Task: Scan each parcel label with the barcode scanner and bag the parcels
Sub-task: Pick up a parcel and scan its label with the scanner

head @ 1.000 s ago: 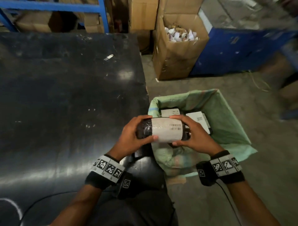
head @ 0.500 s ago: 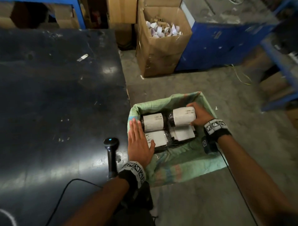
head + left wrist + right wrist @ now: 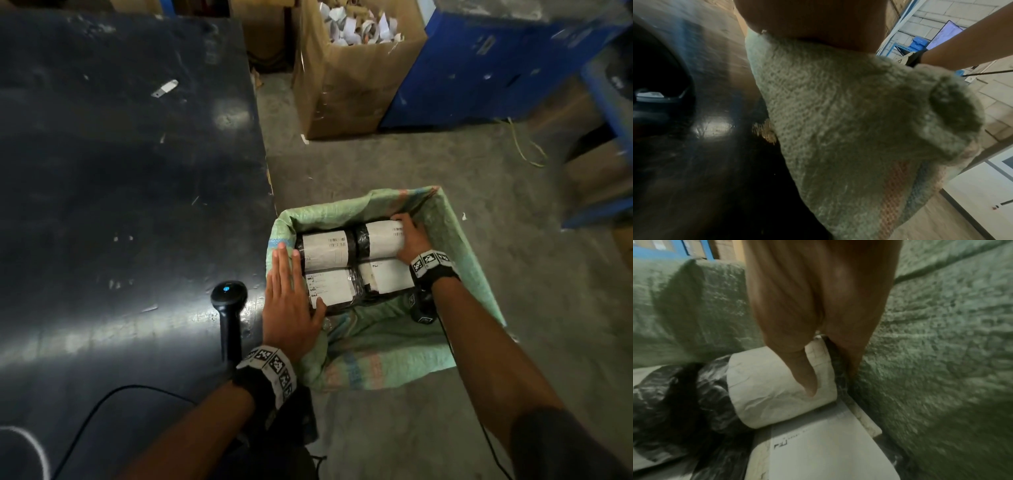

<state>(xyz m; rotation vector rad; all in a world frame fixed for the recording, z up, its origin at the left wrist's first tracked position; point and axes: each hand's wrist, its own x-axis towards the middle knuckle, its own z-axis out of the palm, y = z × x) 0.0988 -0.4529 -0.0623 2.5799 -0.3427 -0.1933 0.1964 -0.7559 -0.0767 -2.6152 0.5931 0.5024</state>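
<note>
Head view scanner (image 3: pixel 228 297), right wrist thumb on parcel (image 3: pixel 781 386)

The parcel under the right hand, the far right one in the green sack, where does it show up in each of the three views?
Head: the parcel lies right of centre, in the far right of the sack, with the right hand on its right end.
Left wrist: not in it; the green sack fills the view.
Right wrist: the parcel sits at lower centre under the thumb.
Shared landmark: the green woven sack.
</note>
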